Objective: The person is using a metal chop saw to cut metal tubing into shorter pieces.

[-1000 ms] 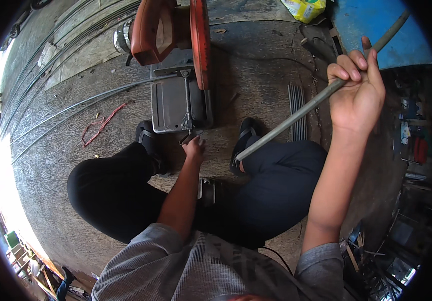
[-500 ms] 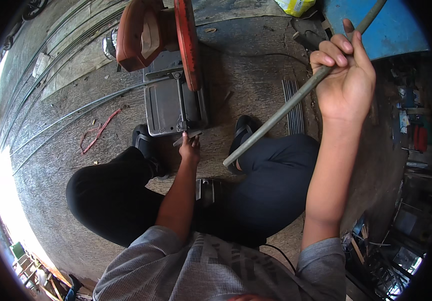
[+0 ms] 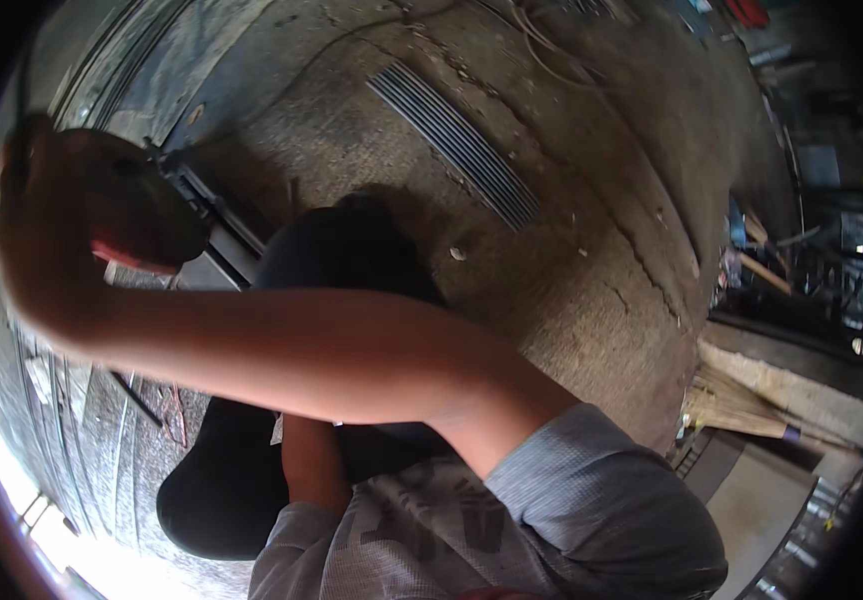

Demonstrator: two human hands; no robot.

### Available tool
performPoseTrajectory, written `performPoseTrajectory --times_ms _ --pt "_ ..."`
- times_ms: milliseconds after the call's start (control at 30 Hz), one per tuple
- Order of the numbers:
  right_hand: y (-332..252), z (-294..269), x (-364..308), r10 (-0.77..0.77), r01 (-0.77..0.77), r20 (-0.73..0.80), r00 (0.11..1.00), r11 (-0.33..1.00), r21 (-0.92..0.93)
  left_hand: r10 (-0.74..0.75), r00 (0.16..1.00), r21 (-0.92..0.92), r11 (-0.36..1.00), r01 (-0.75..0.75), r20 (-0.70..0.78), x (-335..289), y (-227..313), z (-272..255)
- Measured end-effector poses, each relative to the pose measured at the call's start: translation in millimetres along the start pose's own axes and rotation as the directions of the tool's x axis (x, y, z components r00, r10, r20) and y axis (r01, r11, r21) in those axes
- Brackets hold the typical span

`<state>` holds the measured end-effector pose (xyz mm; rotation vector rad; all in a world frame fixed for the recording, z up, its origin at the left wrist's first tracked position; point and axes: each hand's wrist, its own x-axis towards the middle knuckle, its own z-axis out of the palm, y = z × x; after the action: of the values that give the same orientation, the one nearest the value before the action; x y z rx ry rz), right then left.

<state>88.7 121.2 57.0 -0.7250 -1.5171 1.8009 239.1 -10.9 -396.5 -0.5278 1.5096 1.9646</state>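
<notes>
My right arm reaches across to the far left, over my lap. At its end my right hand, blurred and in shadow, is curled closed around a metal rod. A dark length of the rod rises above the fingers, and what looks like its lower end shows below my forearm. Just beside the hand is the red guard of a cut-off saw; most of the saw is covered by my hand and forearm. My left forearm runs up behind the right one, which hides my left hand completely.
A row of thin metal bars lies on the worn floor ahead. Long rods and a red strap are at the left. A straw broom and a stone ledge stand at the right, with clutter beyond.
My view has swung to the right. My right hand has swept from the upper right across to the far left beside the saw, carrying the rod. My left hand has become hidden.
</notes>
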Motion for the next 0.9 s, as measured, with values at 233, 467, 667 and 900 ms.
performPoseTrajectory --times_ms 233,467,667,900 --pt "11 36 -9 -0.090 0.080 -0.276 0.957 0.996 -0.049 -0.006 0.994 0.072 0.997 -0.002 0.113 -19 -38 -12" --pt "5 7 0 -0.207 0.292 -0.291 0.934 0.912 0.287 0.157 0.987 0.031 0.987 -0.159 0.041 -24 24 -18" --pt "-18 -60 -10 -0.067 -0.117 0.288 0.955 0.809 0.576 0.394 0.904 0.000 0.917 -0.400 -0.166 35 22 8" --pt "-30 -45 -14 0.159 -0.148 0.027 0.987 0.827 0.542 -0.485 0.812 -0.655 0.735 0.177 -0.324 21 21 -7"
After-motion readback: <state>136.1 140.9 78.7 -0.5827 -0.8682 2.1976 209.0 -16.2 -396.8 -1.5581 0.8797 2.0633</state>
